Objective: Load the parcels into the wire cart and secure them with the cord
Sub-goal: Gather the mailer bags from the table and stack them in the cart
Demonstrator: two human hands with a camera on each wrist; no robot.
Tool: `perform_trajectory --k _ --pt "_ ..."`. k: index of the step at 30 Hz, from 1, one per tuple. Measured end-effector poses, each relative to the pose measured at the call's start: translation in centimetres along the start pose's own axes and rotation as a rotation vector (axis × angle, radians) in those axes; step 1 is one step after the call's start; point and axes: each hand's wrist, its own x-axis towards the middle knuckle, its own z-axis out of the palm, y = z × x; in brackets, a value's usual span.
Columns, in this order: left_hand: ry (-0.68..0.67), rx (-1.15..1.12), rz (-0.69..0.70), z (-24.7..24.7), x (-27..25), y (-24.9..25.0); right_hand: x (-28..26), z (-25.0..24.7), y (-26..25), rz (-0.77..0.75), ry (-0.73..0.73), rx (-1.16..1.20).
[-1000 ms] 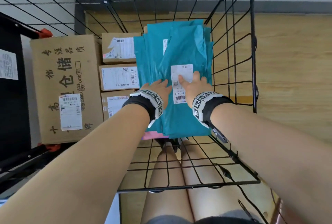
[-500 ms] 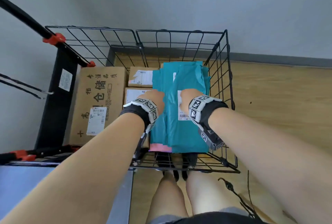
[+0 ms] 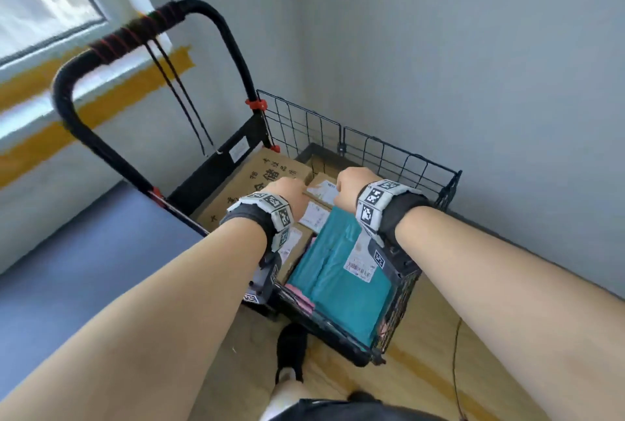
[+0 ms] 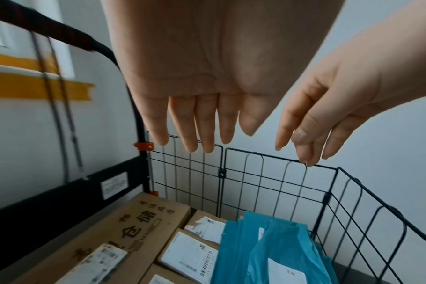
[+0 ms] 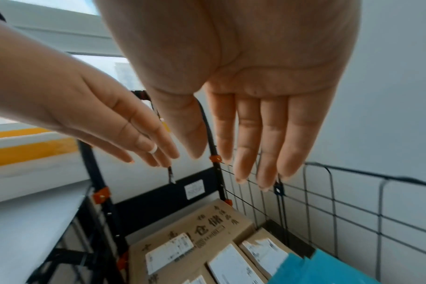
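Note:
The black wire cart [image 3: 399,146] holds a large cardboard box [image 3: 243,184], small labelled boxes [image 3: 318,214] and teal mailer bags [image 3: 338,282] lying over a pink parcel [image 3: 301,299]. My left hand [image 3: 285,192] and right hand [image 3: 350,184] hover side by side above the parcels, touching nothing. The left wrist view shows the left hand [image 4: 195,119] with straight fingers, and the right wrist view shows the right hand [image 5: 250,134] the same way. A black cord [image 3: 179,96] is wound round the cart handle [image 3: 142,28], with two strands hanging down.
The cart stands in a corner against a grey wall. A window sill with yellow tape [image 3: 101,106] runs at the left. Wooden floor lies to the right, with a thin cable [image 3: 455,370] on it. My foot in a black shoe [image 3: 291,349] is by the cart's near edge.
Both hands have lifted off the teal mailer bag and now hang above the cart. The head view has pulled back and up, bringing the handle and cord into sight.

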Motion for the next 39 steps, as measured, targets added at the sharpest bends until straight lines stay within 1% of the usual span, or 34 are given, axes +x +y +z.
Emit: perform_trajectory --k 3,5,11,14,16,20,23,26,30,33,36,39 --pt "0.036 -0.044 -0.118 -0.7 -4.4 -0.4 -2.2 -0.5 -2.1 -0.128 0.033 -0.06" --pt "0.073 -0.075 -0.171 -1.1 -7.5 -1.2 -4.2 -0.7 -4.0 -0.227 0.025 -0.088" --pt "0.189 -0.213 -0.396 -0.5 -17.1 -5.4 -9.7 0.7 -10.3 -0.438 0.033 -0.229" --pt "0.25 -0.272 -0.506 0.8 -22.6 -8.7 -12.3 2.4 -14.3 -0.546 0.009 -0.302" --pt "0.266 -0.31 -0.579 1.9 -26.5 -11.1 -14.3 3.8 -17.4 -0.622 -0.003 -0.363" --pt "0.322 -0.368 -0.7 4.8 -34.8 -15.7 -18.6 8.1 -24.7 -0.773 -0.058 -0.458" --pt "0.318 -0.381 -0.778 7.5 -41.2 -19.2 -22.8 12.7 -30.5 -0.838 -0.1 -0.469" --pt "0.349 -0.376 -0.852 10.0 -47.4 -22.9 -27.1 17.2 -35.8 -0.921 -0.129 -0.481" --pt "0.365 -0.418 -0.941 13.2 -54.2 -27.3 -31.9 21.6 -41.0 -0.999 -0.146 -0.45" --pt "0.381 -0.456 -0.996 15.0 -57.7 -29.6 -34.3 23.6 -43.8 -1.032 -0.153 -0.45" --pt "0.421 -0.497 -1.016 16.2 -59.9 -31.4 -35.6 24.7 -45.9 -1.055 -0.153 -0.408" --pt "0.445 -0.551 -1.071 17.2 -61.1 -33.9 -36.4 25.4 -48.1 -1.083 -0.161 -0.362"
